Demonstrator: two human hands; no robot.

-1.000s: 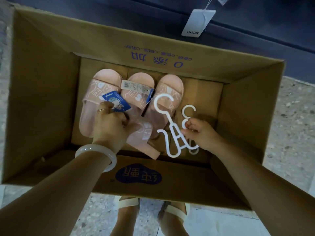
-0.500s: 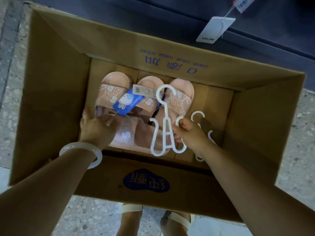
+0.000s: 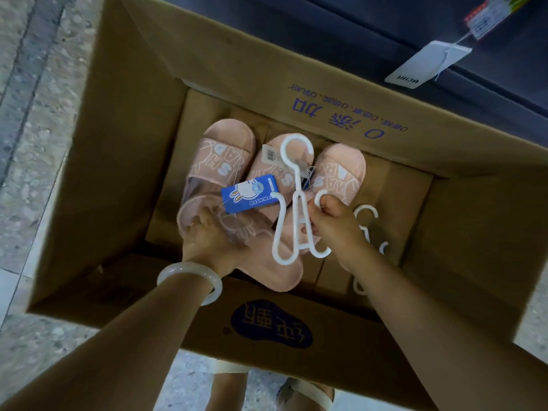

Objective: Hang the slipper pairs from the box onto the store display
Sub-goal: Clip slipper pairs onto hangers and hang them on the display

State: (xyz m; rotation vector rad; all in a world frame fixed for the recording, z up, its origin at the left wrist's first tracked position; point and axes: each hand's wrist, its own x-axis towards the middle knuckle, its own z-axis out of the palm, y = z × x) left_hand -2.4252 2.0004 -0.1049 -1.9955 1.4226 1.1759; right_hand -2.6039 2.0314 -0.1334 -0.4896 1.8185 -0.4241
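- Head view, the only one: cardboard box open on the floor, seen from above, both arms reaching in from 6 o'clock.
- Left hand grips a pink slipper lifted off the box floor, fingers curled round its strap end, at about 8 o'clock from box centre. Bangle on that wrist.
- Right hand pinches a white plastic hanger by one of its side arms; the hook end points to 12 o'clock, the two lower prongs to 6.
- Hanger overlaps the lifted slipper but no prong looks threaded through a strap yet; exact contact hard to tell.
- Blue card tag hangs off the slippers, just at 9 o'clock of the hanger stem.
- Three more pink slippers lie flat on the box floor, toes to 12 o'clock, side by side.
- Spare hangers sit loose on the box floor at 3 o'clock of the right hand, partly hidden by the forearm; count unclear.
- Display: only a dark panel at 12 o'clock with a white price tag dangling at 1 o'clock. No hung slippers in frame.
- Progress, my read: early in one cycle. Pair picked, hanger picked, mounting not done, hanging not done.
- Left: clip this pair on, hang it, then do the other slippers. Box is otherwise nearly empty, so likely the last pairs.
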